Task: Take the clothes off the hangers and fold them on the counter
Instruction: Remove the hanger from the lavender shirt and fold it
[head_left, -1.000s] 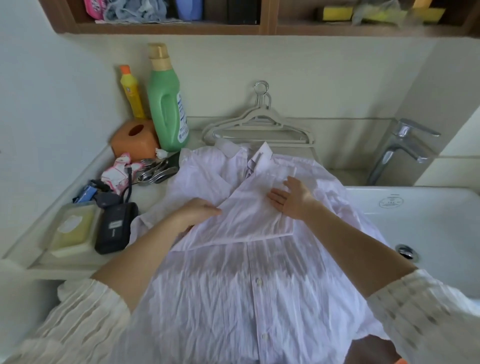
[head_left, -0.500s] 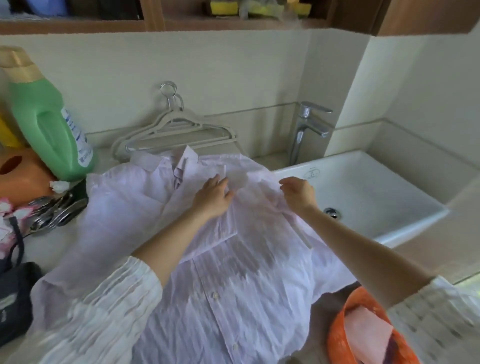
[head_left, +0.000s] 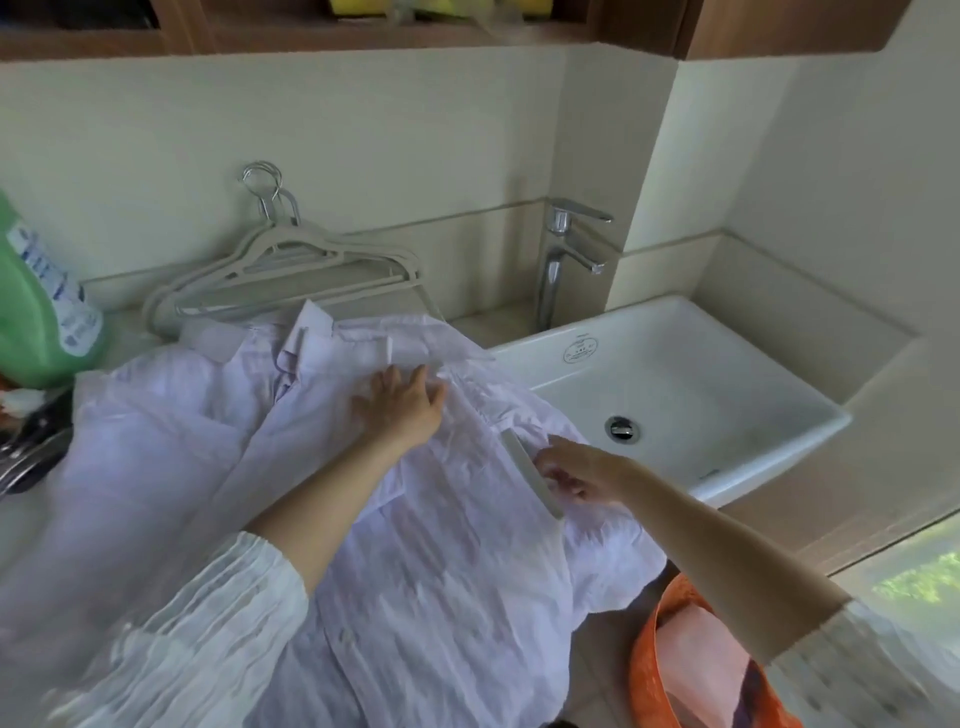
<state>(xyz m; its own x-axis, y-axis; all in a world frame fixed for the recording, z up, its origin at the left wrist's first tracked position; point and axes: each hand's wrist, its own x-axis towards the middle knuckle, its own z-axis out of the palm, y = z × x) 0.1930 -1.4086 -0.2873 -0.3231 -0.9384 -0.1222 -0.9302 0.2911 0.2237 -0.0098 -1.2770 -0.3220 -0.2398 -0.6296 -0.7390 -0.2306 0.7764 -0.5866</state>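
Pale lilac crinkled button-up shirt (head_left: 415, 545) lies spread on the desk, right side draping over the white ceramic sink (head_left: 727, 415) rim. Left hand (head_left: 402, 410) presses flat, grip released; right hand (head_left: 574, 470) pinches the cuff. Risk: a hard pull drags fabric into the sink or off the front edge.

Soft daylight, faint shadows; wide-angle bending and motion blur toward edges.

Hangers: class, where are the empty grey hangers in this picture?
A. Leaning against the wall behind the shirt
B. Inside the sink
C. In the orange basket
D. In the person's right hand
A: the hangers lean against the back wall just behind the collar of the shirt on the counter.
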